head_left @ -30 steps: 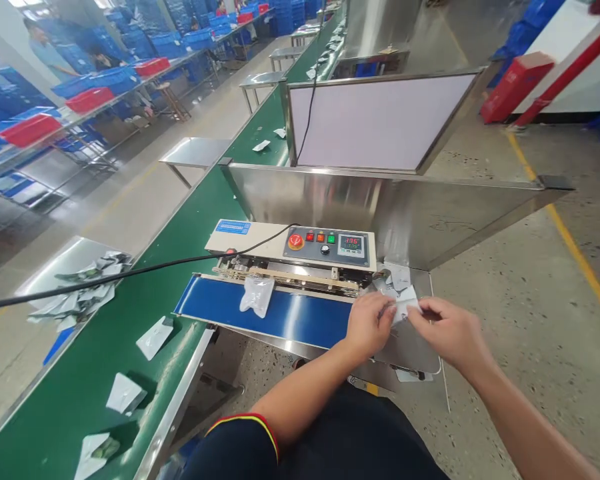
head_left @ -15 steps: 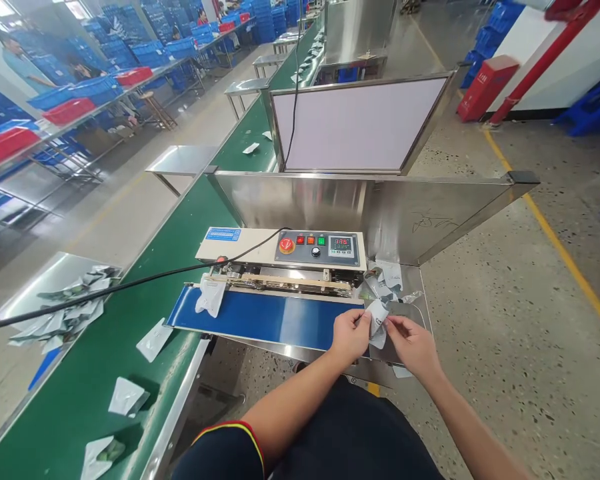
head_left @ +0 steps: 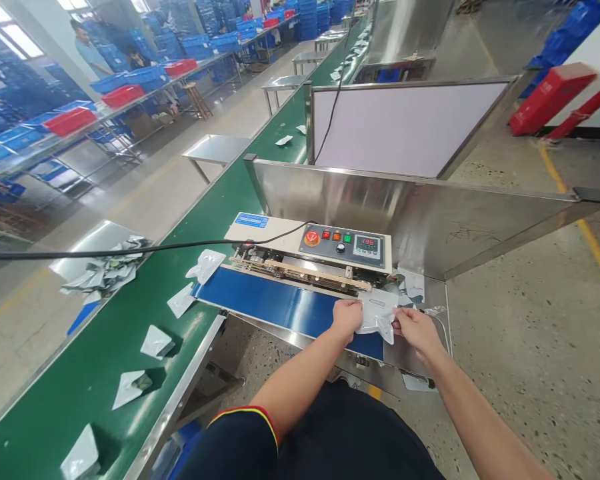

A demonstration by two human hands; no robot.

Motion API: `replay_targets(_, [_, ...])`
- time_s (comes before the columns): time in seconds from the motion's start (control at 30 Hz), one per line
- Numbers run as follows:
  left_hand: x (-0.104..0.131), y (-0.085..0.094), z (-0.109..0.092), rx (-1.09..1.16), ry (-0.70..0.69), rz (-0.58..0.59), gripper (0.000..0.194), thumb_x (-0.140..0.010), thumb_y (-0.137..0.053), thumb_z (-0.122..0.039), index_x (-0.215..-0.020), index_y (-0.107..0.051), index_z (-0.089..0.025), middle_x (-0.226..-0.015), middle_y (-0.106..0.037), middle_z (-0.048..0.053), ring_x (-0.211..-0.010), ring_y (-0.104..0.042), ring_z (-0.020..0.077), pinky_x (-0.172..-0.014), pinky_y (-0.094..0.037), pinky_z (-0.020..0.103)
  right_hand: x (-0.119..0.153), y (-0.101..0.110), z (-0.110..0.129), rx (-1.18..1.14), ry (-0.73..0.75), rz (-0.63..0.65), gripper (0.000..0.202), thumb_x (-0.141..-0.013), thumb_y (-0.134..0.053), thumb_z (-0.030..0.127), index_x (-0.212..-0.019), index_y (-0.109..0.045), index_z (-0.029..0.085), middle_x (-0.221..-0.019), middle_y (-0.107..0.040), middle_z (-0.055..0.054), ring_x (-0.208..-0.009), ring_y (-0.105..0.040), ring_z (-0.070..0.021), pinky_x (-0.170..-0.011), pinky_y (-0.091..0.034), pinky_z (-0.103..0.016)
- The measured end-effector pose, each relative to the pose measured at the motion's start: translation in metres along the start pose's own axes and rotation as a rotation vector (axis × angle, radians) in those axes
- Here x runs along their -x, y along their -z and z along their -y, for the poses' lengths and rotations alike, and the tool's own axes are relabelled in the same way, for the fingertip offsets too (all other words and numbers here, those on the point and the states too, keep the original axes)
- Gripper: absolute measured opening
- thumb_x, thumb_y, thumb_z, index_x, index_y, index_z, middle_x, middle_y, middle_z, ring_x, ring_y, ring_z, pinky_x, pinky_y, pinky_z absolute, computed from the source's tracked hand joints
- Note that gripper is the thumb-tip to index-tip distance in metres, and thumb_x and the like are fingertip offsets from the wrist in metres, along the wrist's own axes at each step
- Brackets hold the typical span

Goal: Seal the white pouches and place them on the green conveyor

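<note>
Between my two hands a white pouch (head_left: 379,312) lies spread, its upper edge at the right end of the band sealer (head_left: 310,240). Closed fingers of my left hand (head_left: 347,317) grip the pouch's left side, above the sealer's blue belt (head_left: 275,303). My right hand (head_left: 418,332) pinches its right side near the lower corner. Behind my right hand, more pouches (head_left: 411,285) lie on the steel plate, partly hidden. At the belt's far left end another white pouch (head_left: 206,267) comes off the sealer, over the green conveyor.
The green conveyor (head_left: 180,360) runs along the left, with several white pouches on it. A steel side table (head_left: 80,267) beyond it bears a heap of pouches. A steel partition (head_left: 330,190) stands behind the sealer. A black cable (head_left: 195,245) crosses at left.
The pouch in my hands has been spread flat and brought up to the sealer's right end. The pouch at the left end has moved leftward off the belt. The view has shifted left.
</note>
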State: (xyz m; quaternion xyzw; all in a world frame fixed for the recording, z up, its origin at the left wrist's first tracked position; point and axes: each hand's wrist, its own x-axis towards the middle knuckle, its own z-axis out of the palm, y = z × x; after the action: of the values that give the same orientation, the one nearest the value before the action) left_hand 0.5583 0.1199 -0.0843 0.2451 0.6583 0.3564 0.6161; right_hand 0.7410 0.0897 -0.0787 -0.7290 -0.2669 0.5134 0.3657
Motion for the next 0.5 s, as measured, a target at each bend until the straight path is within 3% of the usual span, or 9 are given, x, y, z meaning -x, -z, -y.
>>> replay_targets(0.23, [-0.004,0.051,0.008,0.017,-0.119,-0.072,0.04,-0.089,-0.077,-0.054,-0.074,-0.08,-0.018,-0.063,-0.064,0.002,-0.065,-0.059,0.0201,-0.073,-0.056,0.035,0.009,-0.05,0.019,0.03,-0.002,0.112,0.032,-0.076,-0.09,0.045,-0.087,-0.074,0.019,-0.078,-0.075,-0.008,-0.069,-0.073,-0.0224,-0.063,-0.068,-0.03])
replay_targets(0.33, [-0.004,0.082,0.011,-0.006,-0.266,-0.132,0.036,-0.091,-0.078,-0.052,-0.082,-0.084,-0.018,-0.072,-0.073,0.003,-0.077,-0.068,0.0227,-0.079,-0.059,0.034,0.024,-0.057,0.017,0.061,-0.021,0.162,0.042,-0.068,-0.094,0.05,-0.087,-0.075,0.019,-0.085,-0.077,-0.012,-0.074,-0.076,-0.0238,-0.062,-0.069,-0.029])
replay_targets(0.43, [-0.006,0.139,0.015,0.073,-0.351,-0.315,0.035,-0.092,-0.082,-0.048,-0.106,-0.088,-0.017,-0.091,-0.083,0.009,-0.087,-0.075,0.0244,-0.085,-0.062,0.036,0.038,-0.044,0.003,0.124,-0.05,0.185,0.05,-0.059,-0.095,0.058,-0.088,-0.077,0.022,-0.091,-0.08,-0.016,-0.08,-0.079,-0.0295,-0.063,-0.071,-0.034])
replay_targets(0.5, [-0.007,0.197,0.018,0.165,-0.359,-0.524,0.041,-0.095,-0.08,-0.049,-0.119,-0.085,-0.016,-0.099,-0.084,0.012,-0.087,-0.076,0.0232,-0.085,-0.063,0.037,0.043,-0.03,-0.01,0.179,-0.065,0.184,0.049,-0.056,-0.093,0.063,-0.086,-0.078,0.026,-0.096,-0.081,-0.019,-0.079,-0.08,-0.0325,-0.063,-0.072,-0.037])
